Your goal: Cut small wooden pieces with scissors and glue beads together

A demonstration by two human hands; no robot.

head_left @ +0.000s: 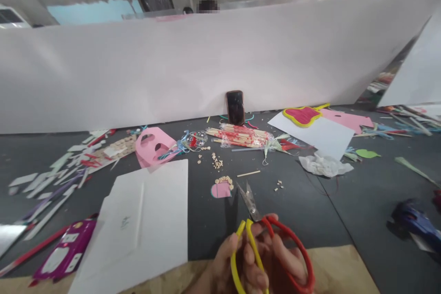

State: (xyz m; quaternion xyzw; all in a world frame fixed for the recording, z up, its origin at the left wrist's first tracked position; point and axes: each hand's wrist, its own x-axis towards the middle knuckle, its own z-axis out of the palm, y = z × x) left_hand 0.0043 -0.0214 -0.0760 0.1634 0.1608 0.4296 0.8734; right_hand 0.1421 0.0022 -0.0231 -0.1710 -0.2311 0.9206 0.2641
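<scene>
As we look down over the dark grey desk (303,202), here's one hand (248,257) at the bottom of the view, closed firmly around a pair of scissors (253,206), though which hand it is, I can't tell! Its fingers (257,280) are wrapped through the yellow and red loop handles, and the steel blades point up and away, right over a small pink cut-out (220,189) that sits just beyond the tips, touched by a little cluster of pale beads (223,179). The hand rests above a sheet of brown paper (337,271), with white paper sheets (144,220) close on its left. Further up, there's a pink mask-shaped cut-out (153,147), a plastic-wrapped bundle of wooden sticks (241,135), and a crumpled tissue (325,165). And at the back, a phone (235,108) stands propped against a tall white board (172,73)!
</scene>
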